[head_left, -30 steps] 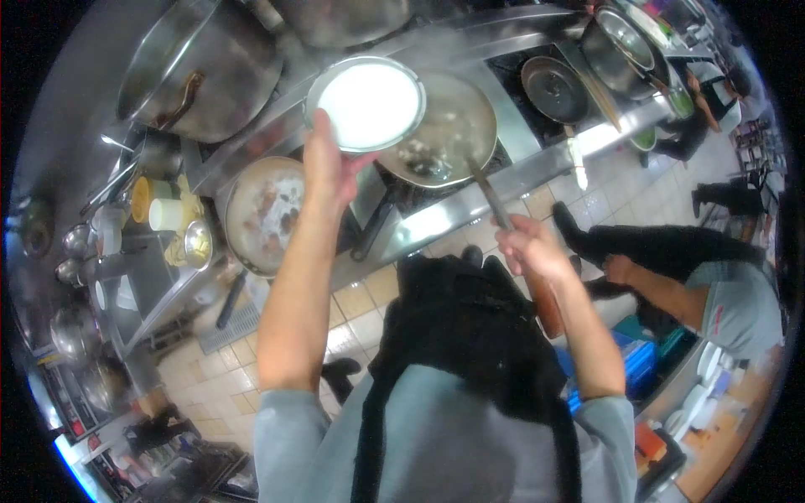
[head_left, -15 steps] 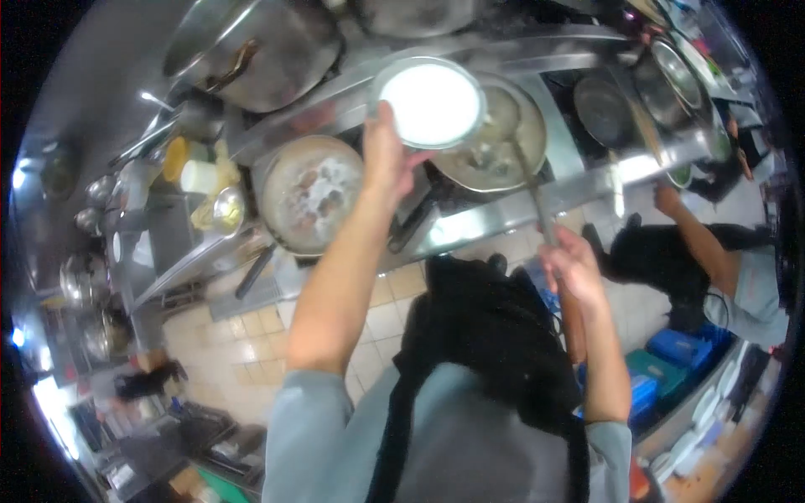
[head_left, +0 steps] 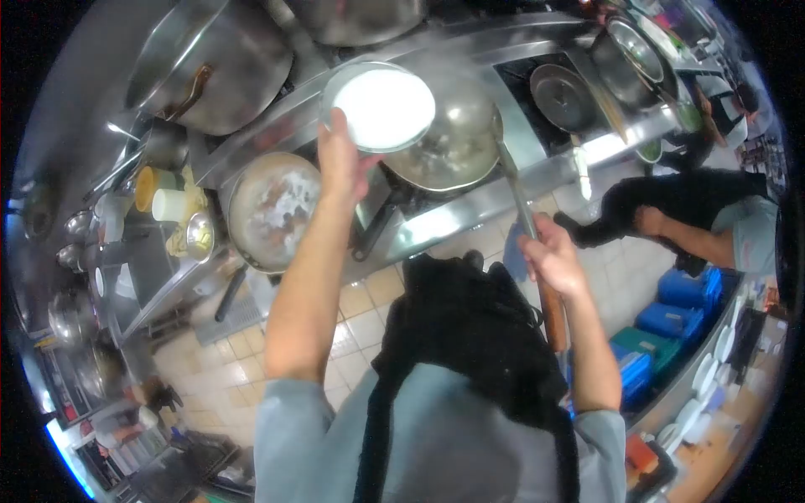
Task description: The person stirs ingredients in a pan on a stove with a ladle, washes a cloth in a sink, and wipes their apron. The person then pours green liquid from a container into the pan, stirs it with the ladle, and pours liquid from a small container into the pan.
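Observation:
In the head view, my left hand (head_left: 342, 163) is closed on the rim of a round metal bowl (head_left: 329, 94), holding it tilted above the stove. Inside the bowl is something bright white (head_left: 384, 109), too glaring to make out. My right hand (head_left: 553, 256) grips a long-handled ladle (head_left: 518, 197) with a wooden handle end (head_left: 551, 317). The ladle's head reaches into the right-hand pan (head_left: 444, 172), where steam blurs it. Left of the bowl, another pan (head_left: 272, 214) holds pale, foamy liquid with brownish pieces.
Large steel pots (head_left: 222, 71) stand behind the burners. A dark frying pan (head_left: 563, 98) sits farther right. Containers and a small bowl (head_left: 199, 235) crowd the left counter. Another person's arm (head_left: 692, 239) is at right, near blue crates (head_left: 671, 323).
The view has shifted, so the stove appears farther left. The ladle's head has moved toward the right side of the pan. Both hands keep their holds.

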The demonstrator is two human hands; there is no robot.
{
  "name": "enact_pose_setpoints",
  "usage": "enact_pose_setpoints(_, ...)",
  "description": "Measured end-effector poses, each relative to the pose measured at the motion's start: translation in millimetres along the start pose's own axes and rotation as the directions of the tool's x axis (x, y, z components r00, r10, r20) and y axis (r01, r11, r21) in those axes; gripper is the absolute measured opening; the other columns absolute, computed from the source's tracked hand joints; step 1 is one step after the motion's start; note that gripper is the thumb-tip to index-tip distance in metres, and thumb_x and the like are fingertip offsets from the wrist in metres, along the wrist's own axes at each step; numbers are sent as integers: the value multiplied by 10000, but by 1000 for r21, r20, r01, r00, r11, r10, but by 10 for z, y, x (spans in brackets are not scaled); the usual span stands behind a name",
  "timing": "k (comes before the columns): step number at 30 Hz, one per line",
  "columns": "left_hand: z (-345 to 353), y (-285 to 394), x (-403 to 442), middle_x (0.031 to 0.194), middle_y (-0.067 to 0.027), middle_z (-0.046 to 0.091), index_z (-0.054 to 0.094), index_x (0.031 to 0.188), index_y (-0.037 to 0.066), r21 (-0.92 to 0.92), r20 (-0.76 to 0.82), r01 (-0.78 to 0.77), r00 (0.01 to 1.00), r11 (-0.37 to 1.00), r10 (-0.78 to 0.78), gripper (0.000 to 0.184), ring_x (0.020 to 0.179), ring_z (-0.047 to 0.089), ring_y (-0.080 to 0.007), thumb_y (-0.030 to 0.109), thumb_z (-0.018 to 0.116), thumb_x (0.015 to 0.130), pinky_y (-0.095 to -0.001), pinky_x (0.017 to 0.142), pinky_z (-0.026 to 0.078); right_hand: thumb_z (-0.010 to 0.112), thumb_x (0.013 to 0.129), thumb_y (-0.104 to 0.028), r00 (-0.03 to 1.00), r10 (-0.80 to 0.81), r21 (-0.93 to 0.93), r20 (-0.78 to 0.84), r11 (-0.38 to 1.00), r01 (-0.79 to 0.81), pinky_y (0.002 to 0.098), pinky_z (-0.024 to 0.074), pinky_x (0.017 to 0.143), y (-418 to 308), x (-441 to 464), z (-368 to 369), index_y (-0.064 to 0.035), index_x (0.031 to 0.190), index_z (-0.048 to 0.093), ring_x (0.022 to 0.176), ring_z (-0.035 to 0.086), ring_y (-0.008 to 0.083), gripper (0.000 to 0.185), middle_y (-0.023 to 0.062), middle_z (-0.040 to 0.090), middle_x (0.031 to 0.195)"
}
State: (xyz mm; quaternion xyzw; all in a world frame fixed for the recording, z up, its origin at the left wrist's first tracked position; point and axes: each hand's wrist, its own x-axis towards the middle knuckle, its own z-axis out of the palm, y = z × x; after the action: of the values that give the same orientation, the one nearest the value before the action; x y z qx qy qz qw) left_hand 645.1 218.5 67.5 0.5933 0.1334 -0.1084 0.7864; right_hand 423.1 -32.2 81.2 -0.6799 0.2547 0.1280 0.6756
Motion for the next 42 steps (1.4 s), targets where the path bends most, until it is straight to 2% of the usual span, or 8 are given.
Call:
enact_pose_setpoints(17, 68, 14, 43, 1421, -150, 473, 283, 1491, 131, -28, 30, 12, 999, 1000, -11, 542, 1263, 531, -331, 444, 363, 1057, -565, 969, 504, 580, 908, -93, 996, 78, -11, 52, 997, -77, 247, 390, 425, 201, 109, 22, 32, 1248, 542, 446, 466, 96, 364, 2, 510, 669)
enact_pose_setpoints(20, 63, 19, 64, 1411, -158, 489, 305, 1481, 92, -89, 52, 21, 999, 996, -16, 564, 1249, 546, -342, 461, 351, 1057, -562, 962, 515, 576, 899, -95, 983, 108, 119, 150, 985, -127, 244, 367, 410, 161, 120, 104, 36, 1266, 532, 442, 457, 100, 392, 6, 508, 678)
enact_pose_setpoints(22, 53, 36, 51, 1403, -163, 500, 322, 1474, 73, -139, 75, 34, 997, 990, -24, 578, 1241, 554, -347, 473, 345, 1057, -561, 958, 521, 575, 884, -98, 952, 159, 328, 261, 913, -243, 249, 341, 391, 130, 135, 166, 48, 1289, 533, 424, 427, 88, 433, -13, 503, 671)
enact_pose_setpoints(25, 39, 123, -22, 1396, -176, 512, 353, 1460, 48, -132, 89, 65, 995, 989, -53, 607, 1239, 557, -355, 498, 329, 1054, -566, 962, 523, 577, 884, -101, 946, 180, 456, 271, 841, -291, 238, 318, 383, 59, 159, 253, 53, 1291, 533, 410, 408, 86, 438, -17, 486, 660)
enact_pose_setpoints(29, -22, 214, -115, 1408, -178, 504, 360, 1464, 56, -157, 121, 48, 992, 986, -29, 617, 1259, 545, -351, 512, 321, 1050, -565, 984, 514, 584, 884, -103, 945, 136, 497, 298, 823, -275, 230, 312, 383, 30, 162, 248, 61, 1293, 533, 408, 399, 87, 444, -15, 474, 653)
enact_pose_setpoints(32, -108, 271, -156, 1378, -168, 532, 371, 1452, 65, -202, 141, 53, 990, 978, -24, 612, 1235, 564, -339, 520, 352, 1043, -553, 959, 525, 573, 887, -93, 962, 50, 435, 270, 884, -168, 233, 328, 384, -56, 131, 196, 51, 1295, 538, 413, 416, 90, 434, -8, 478, 657)
enact_pose_setpoints(34, -134, 322, -206, 1345, -159, 560, 383, 1438, 73, -228, 150, 57, 988, 972, -22, 604, 1205, 586, -329, 526, 382, 1038, -541, 931, 535, 574, 879, -61, 986, -17, 235, 165, 972, -23, 237, 345, 390, -106, 115, 169, 34, 1295, 549, 435, 448, 93, 427, -4, 493, 667)
enact_pose_setpoints(42, -182, 504, -350, 1389, -182, 523, 371, 1457, 48, -221, 140, 43, 990, 974, -12, 642, 1212, 584, -361, 526, 388, 1029, -545, 911, 572, 613, 895, -79, 997, -77, -142, 10, 987, 78, 258, 411, 429, -146, 97, -61, 11, 1246, 558, 463, 495, 94, 366, 8, 544, 671)
